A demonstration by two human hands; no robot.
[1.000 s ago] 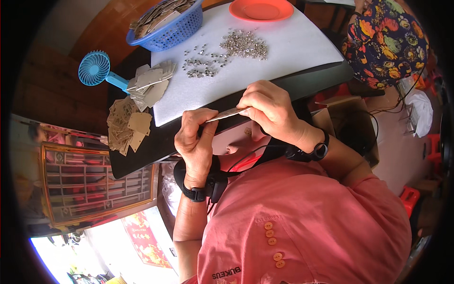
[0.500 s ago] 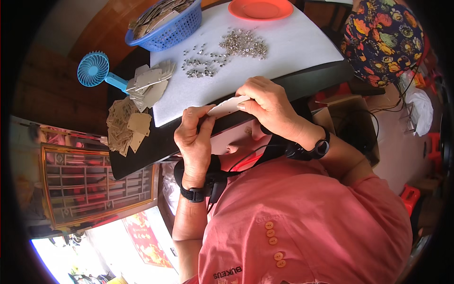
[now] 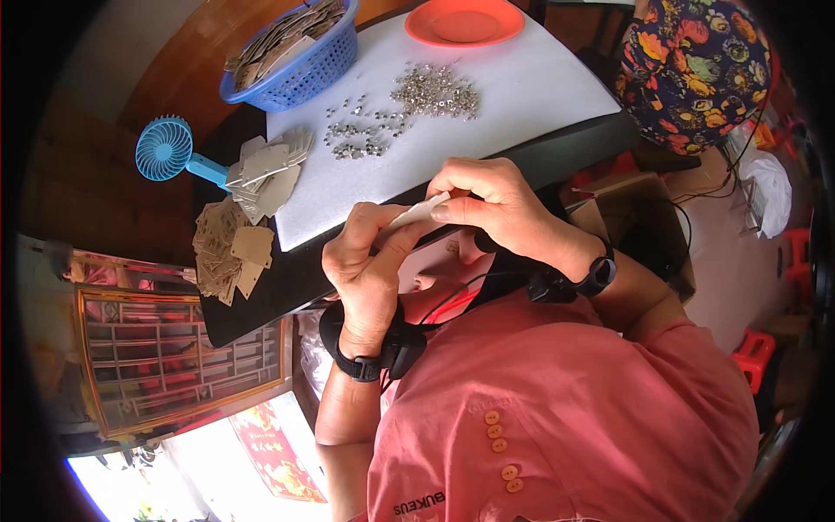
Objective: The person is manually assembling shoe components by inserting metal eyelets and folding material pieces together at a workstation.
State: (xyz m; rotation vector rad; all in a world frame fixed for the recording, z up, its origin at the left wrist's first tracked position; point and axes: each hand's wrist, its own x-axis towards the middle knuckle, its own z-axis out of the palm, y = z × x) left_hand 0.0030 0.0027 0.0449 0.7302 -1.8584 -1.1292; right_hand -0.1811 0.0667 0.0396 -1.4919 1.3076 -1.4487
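A small off-white card [image 3: 421,211] is held between both hands, over the table's near edge. My left hand [image 3: 365,254] pinches its left end between thumb and fingers. The other end is gripped by my right hand [image 3: 487,198], fingers bent over the top and thumb below. Seen almost edge-on, the card shows little of its face. Beyond the hands, small shiny metal studs [image 3: 435,90] lie in a heap, with more metal pieces [image 3: 361,130] scattered to the left. Left of the white sheet are a pile of pale cards [image 3: 268,174] and a pile of brownish cards [image 3: 228,248].
A blue plastic basket [image 3: 300,74] full of cards stands at the far left, and a red plate [image 3: 464,23] at the back. Near the piles lies a blue hand fan [image 3: 165,150]. An open cardboard box [image 3: 639,204] sits right of the table; a flowered cloth [image 3: 696,74] is beyond.
The card has tilted more edge-on. My left fingers have slid further along it, closer to my right hand. The whole view has shifted slightly.
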